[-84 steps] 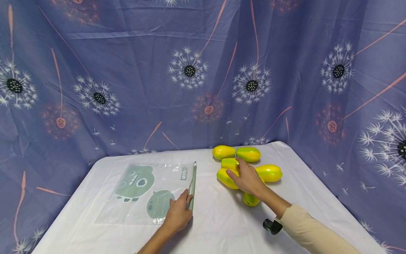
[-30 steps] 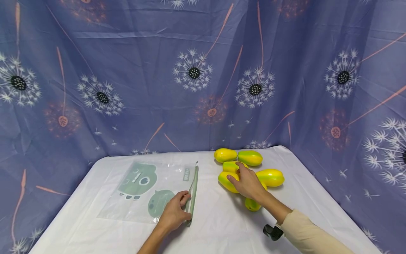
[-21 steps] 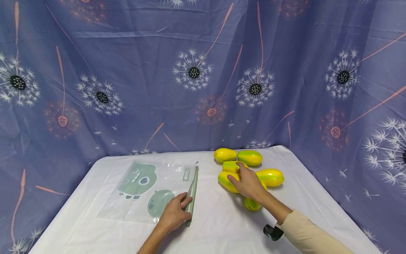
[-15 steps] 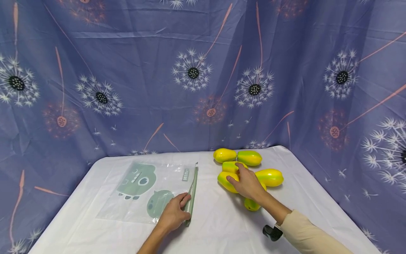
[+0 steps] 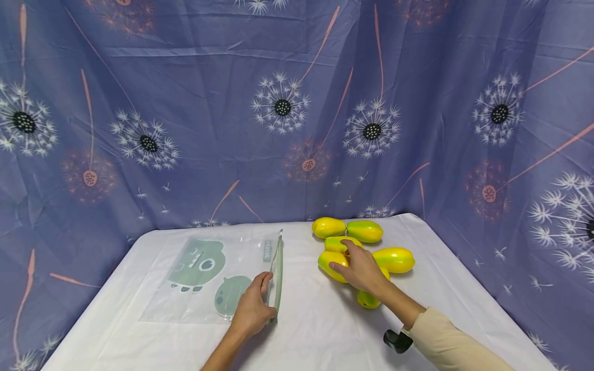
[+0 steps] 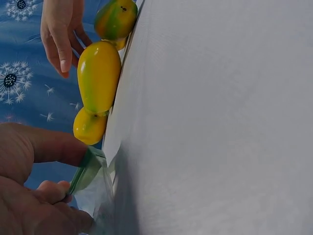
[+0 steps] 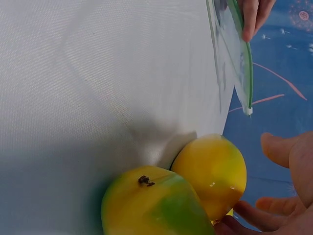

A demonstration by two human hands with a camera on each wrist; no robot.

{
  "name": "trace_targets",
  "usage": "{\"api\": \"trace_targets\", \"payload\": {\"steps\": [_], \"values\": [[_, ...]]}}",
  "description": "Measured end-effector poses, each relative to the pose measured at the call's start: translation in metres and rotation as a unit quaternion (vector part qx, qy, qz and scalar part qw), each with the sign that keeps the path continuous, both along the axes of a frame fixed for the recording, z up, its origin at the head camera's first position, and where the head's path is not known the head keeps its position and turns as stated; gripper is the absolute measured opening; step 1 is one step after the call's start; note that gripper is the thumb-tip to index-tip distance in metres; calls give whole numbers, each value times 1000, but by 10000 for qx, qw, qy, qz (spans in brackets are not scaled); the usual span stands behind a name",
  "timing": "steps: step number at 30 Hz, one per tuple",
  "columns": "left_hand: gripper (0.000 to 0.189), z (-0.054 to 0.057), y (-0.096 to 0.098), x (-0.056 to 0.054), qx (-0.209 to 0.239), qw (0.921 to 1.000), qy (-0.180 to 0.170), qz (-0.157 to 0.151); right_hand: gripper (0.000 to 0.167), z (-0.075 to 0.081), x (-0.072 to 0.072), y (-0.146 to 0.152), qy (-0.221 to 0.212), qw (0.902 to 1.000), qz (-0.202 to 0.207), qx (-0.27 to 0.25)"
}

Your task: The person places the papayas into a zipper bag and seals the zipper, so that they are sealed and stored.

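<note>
A clear zip bag (image 5: pixel 185 309) with green cartoon prints lies flat at the left of the table. At its green zip edge (image 5: pixel 278 278), my left hand (image 5: pixel 252 306) holds the mouth, thumb and fingers set apart so that a gap shows between the layers. In the left wrist view the green strip (image 6: pixel 84 171) sits between thumb and fingers. My right hand (image 5: pixel 364 270) hovers over a group of yellow-green papayas, with fingers loosely extended by a near papaya (image 5: pixel 331 265) and a middle papaya (image 5: pixel 336 242). In the right wrist view its fingertips reach behind a papaya (image 7: pixel 210 171); contact is unclear.
Two papayas (image 5: pixel 364 232) lie in a row at the back, another papaya (image 5: pixel 394 259) to the right, and one (image 5: pixel 368 299) under the right wrist. A white cloth (image 5: pixel 306 340) covers the table. A patterned blue curtain (image 5: pixel 209 103) rises behind and at both sides.
The left hand has shifted slightly left and away from me, and the zip edge has moved left and lifted, its mouth wider. The right hand and papayas have barely moved.
</note>
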State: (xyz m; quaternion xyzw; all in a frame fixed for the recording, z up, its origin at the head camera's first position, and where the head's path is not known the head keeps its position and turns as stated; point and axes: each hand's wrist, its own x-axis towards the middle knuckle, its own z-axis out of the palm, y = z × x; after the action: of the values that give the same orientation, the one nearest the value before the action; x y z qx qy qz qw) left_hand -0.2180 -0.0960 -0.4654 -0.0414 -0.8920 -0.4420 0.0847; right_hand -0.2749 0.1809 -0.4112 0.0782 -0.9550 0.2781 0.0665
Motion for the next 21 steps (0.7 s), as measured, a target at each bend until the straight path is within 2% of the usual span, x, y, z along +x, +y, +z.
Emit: {"api": "trace_targets", "payload": {"steps": [7, 21], "values": [[94, 1, -2, -3, 167, 9997, -76, 171, 76, -1, 0, 0, -3, 10000, -34, 21], [94, 2, -10, -5, 274, 9994, -152, 127, 82, -3, -2, 0, -6, 9999, -28, 148]]}}
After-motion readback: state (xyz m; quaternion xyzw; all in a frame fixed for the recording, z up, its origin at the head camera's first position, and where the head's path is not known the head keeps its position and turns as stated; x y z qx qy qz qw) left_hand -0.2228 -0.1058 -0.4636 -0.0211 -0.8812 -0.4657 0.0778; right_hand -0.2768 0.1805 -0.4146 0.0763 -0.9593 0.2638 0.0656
